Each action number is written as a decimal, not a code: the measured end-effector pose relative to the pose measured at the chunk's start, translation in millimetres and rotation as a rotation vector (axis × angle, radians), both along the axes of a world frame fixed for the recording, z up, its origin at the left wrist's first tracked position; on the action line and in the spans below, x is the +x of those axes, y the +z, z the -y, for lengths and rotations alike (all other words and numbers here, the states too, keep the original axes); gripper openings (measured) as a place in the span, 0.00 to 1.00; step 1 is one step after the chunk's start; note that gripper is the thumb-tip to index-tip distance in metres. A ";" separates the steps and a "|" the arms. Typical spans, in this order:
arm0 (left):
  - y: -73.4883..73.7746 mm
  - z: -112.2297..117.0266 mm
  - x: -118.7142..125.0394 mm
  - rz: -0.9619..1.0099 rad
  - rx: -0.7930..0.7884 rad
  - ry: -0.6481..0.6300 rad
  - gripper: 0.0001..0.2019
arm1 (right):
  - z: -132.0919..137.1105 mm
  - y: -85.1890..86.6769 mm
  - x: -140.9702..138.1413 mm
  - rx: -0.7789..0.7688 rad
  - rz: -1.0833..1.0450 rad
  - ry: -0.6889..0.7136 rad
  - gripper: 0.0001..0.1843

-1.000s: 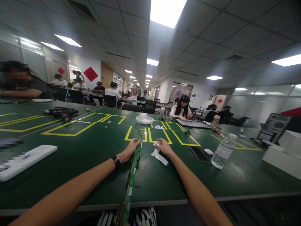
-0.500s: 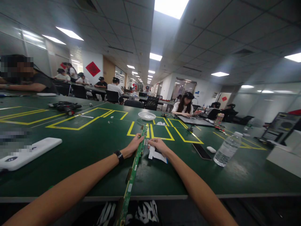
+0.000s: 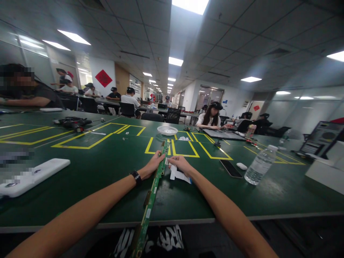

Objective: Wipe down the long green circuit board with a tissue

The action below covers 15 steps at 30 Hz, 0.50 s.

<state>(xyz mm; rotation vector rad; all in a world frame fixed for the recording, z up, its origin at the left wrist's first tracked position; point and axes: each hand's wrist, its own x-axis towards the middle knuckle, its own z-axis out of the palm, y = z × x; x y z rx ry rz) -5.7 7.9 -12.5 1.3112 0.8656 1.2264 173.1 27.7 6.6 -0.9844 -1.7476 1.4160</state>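
Observation:
A long, narrow green circuit board (image 3: 153, 200) stretches from above my lap out over the table. My left hand (image 3: 154, 163) is closed round its far part, with the thumb on top. Close to the board's right edge, my right hand (image 3: 180, 163) pinches the end of a white flat ribbon cable (image 3: 179, 175). The cable is bent, hangs below the fingers and shows a blue tip. Whether its end sits in a connector on the board is too small to tell.
On the green table (image 3: 107, 200) stand a round clear dish (image 3: 167, 130) ahead and a water bottle (image 3: 260, 165) at right. Beside the bottle lie a dark phone (image 3: 230, 168) and a white case (image 3: 242, 166). A white device (image 3: 40, 175) lies left. A person (image 3: 212, 116) sits opposite.
The view has tilted slightly. Both hands keep their hold on the board and the ribbon cable, with hardly any movement.

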 end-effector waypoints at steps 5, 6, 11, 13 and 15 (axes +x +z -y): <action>0.6 0.5 0.9 0.011 -0.011 -0.003 0.18 | -2.5 -2.8 0.8 0.001 0.011 -0.003 0.18; 1.3 1.1 1.2 0.014 -0.016 -0.006 0.18 | -3.0 -3.3 1.0 0.001 0.016 -0.004 0.18; 4.8 4.3 2.0 0.027 -0.016 -0.003 0.18 | -3.7 -2.8 2.4 -0.012 0.019 -0.004 0.18; 5.1 4.6 1.8 0.025 -0.012 -0.010 0.18 | -3.0 -1.7 2.7 -0.004 0.019 -0.005 0.18; 4.6 4.2 1.6 0.020 -0.009 -0.015 0.18 | -2.1 -0.6 2.7 0.007 0.029 -0.006 0.18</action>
